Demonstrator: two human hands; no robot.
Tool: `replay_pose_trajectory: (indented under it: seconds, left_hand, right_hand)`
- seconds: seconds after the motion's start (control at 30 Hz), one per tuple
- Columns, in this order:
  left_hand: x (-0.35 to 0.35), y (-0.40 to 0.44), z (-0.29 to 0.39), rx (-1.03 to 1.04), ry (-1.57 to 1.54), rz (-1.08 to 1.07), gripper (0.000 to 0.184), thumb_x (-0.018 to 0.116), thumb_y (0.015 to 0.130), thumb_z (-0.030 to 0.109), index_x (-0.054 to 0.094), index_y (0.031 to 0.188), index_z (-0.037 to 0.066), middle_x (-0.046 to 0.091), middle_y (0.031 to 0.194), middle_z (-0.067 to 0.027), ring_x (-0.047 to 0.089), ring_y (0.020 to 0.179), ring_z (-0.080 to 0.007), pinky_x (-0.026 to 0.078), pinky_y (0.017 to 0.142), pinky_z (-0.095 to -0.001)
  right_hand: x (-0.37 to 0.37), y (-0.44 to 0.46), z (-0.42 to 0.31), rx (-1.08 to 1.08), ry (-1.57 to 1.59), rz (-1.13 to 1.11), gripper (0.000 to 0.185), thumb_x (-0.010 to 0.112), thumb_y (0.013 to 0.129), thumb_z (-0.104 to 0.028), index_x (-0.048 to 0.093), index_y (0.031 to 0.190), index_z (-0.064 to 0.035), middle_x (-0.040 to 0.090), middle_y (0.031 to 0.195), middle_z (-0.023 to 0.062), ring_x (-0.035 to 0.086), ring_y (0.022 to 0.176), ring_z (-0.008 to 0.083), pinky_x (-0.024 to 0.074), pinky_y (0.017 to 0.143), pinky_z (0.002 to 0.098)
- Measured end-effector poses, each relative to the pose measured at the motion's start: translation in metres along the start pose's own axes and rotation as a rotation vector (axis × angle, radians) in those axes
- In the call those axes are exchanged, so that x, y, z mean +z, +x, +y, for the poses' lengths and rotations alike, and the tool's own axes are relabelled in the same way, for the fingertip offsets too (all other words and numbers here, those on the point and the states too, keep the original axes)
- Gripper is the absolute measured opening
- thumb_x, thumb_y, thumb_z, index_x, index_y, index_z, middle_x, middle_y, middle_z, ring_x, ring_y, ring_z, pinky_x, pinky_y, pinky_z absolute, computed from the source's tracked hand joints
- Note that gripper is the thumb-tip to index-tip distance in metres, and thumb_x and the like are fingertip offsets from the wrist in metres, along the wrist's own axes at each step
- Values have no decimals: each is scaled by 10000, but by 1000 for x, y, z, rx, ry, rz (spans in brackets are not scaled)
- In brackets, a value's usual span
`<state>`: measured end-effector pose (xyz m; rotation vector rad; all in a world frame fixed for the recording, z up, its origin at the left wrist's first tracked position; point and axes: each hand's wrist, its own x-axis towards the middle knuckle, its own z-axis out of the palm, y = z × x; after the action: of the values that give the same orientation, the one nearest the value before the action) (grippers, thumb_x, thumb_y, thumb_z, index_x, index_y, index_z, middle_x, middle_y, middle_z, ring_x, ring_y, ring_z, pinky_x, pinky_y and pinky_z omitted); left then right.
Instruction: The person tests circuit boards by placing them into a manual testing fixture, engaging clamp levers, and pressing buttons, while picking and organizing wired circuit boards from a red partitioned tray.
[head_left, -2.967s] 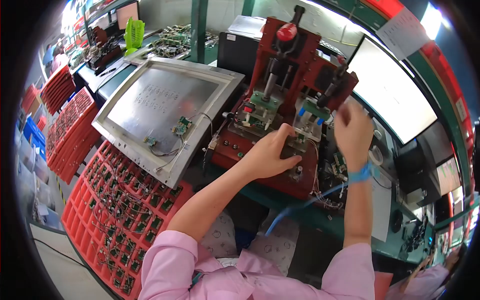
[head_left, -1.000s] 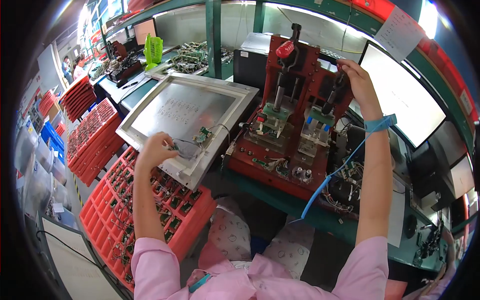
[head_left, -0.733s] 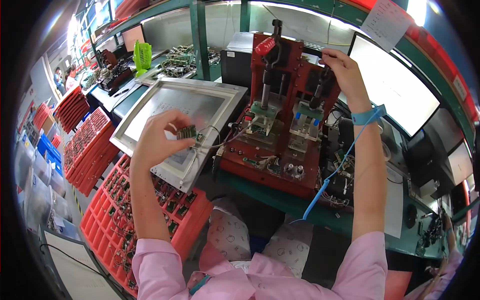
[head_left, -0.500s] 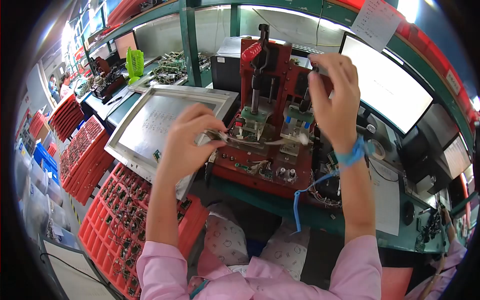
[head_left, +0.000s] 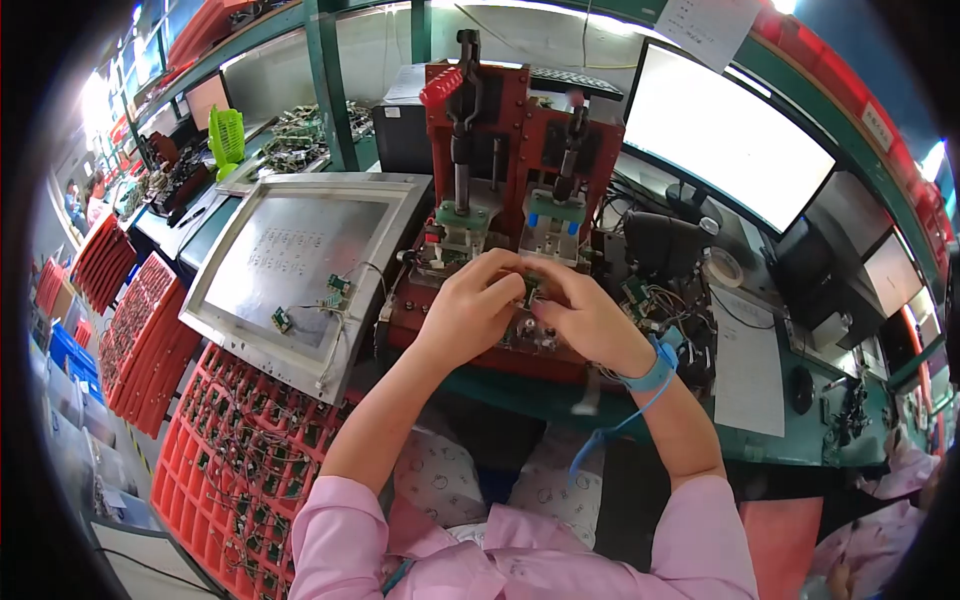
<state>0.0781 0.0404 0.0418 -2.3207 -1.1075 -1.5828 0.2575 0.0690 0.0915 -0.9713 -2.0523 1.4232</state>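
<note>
My left hand point(head_left: 474, 308) and my right hand point(head_left: 585, 312) meet in front of the red clamp fixture point(head_left: 400, 312). Between their fingertips is a small green circuit board point(head_left: 532, 290), partly hidden by the fingers. Both hands are closed on it. A blue wrist strap point(head_left: 655, 368) with a coiled cord is on my right wrist. Behind the hands stand the fixture's two toggle clamps, one with a red handle point(head_left: 441, 87). On the metal-framed plate point(head_left: 300, 245) at left lie two small boards with wires point(head_left: 281, 319).
A red tray point(head_left: 180, 480) of wired boards is at lower left, with stacked red trays point(head_left: 150, 350) beyond. A lit monitor point(head_left: 725, 135) stands at back right, above a tape roll point(head_left: 722, 268) and a paper sheet point(head_left: 748, 370). Another person's sleeve point(head_left: 870, 540) shows at lower right.
My left hand has moved right from the framed plate to the fixture. My right hand has left the right clamp's handle and come down to meet it. The view has shifted.
</note>
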Motion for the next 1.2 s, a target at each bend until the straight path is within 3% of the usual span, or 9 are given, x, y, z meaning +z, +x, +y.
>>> replay_pose_trajectory:
  seconds: [0.13, 0.3, 0.47, 0.8, 1.0, 1.2]
  left_hand:
    - [14, -3, 1, 53, 97, 25, 249, 619, 604, -139, 538, 779, 19, 597, 1044, -91, 577, 780, -251, 480, 666, -295]
    - [15, -6, -1, -39, 18, -18, 248, 633, 632, -132, 571, 821, 17, 598, 1032, -83, 586, 817, -252, 488, 701, -302]
    - [6, -9, -7, -163, -12, -87, 225, 669, 700, -41, 625, 908, 34, 625, 1068, -69, 594, 886, -275, 509, 766, -329]
    - [13, -17, -25, -95, 78, -136, 377, 707, 764, 95, 657, 1130, 19, 635, 1254, -80, 580, 998, -273, 502, 892, -352]
    - [19, -11, -21, -138, 157, -187, 396, 703, 783, 168, 652, 1149, 25, 637, 1250, -70, 565, 1037, -268, 479, 930, -354]
    - [21, -10, -23, -177, 192, -221, 411, 702, 794, 207, 649, 1159, 28, 637, 1252, -59, 563, 1049, -272, 464, 952, -354]
  right_hand:
    - [1, 3, 28, -215, -301, 157, 436, 708, 824, -37, 594, 1241, 16, 609, 784, 53, 506, 634, 115, 408, 601, 249]
    - [7, 6, 42, -288, -251, 278, 495, 754, 795, -96, 588, 1239, 47, 618, 713, 88, 510, 581, 176, 415, 558, 295]
    - [-5, 21, 65, -238, -211, 310, 467, 753, 777, -52, 610, 1211, 44, 624, 714, 80, 499, 585, 153, 410, 564, 268]
    - [-1, 40, 66, -167, 110, 385, 368, 697, 803, -9, 640, 1164, 31, 628, 726, 41, 481, 593, 109, 392, 553, 234]
    - [-9, 48, 59, -91, 145, 387, 310, 685, 810, 0, 653, 1117, 35, 618, 698, 26, 472, 569, 102, 394, 536, 233]
    - [-19, 48, 60, 29, 74, 287, 216, 650, 867, -80, 675, 1058, 17, 609, 660, 32, 475, 520, 97, 379, 503, 229]
